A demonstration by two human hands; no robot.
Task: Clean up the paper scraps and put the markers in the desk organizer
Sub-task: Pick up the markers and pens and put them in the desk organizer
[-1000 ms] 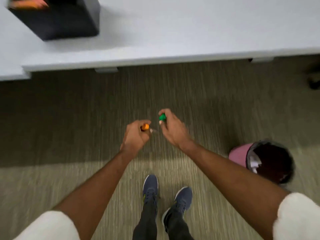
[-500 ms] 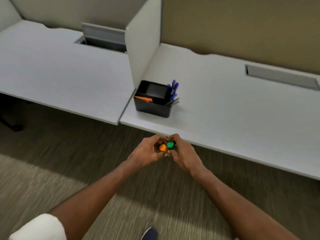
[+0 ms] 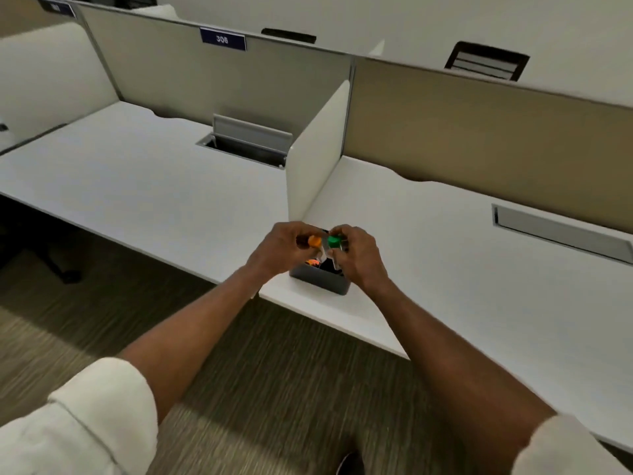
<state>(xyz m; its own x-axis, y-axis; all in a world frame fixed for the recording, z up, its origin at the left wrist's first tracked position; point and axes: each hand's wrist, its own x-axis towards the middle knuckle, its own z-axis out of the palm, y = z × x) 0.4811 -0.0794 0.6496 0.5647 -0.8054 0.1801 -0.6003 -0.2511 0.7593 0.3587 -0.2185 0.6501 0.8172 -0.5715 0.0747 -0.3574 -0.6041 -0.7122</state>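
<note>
My left hand (image 3: 281, 250) is closed around a marker with an orange cap (image 3: 314, 241). My right hand (image 3: 359, 257) grips a marker with a green cap (image 3: 334, 241). Both markers point down, held side by side just above the black desk organizer (image 3: 320, 279). The organizer stands near the front edge of the white desk (image 3: 462, 269), next to the white divider panel (image 3: 317, 156). Something orange (image 3: 312, 262) lies inside it. My hands hide most of the organizer's opening.
A second white desk (image 3: 137, 180) extends to the left of the divider, with an open cable hatch (image 3: 245, 145). A closed cable hatch (image 3: 561, 231) sits at the right. Beige partition walls run along the back. Carpet lies below my arms.
My view rose from the floor to the desk. Both hands carried the markers forward and up, from in front of the desk edge to over the organizer.
</note>
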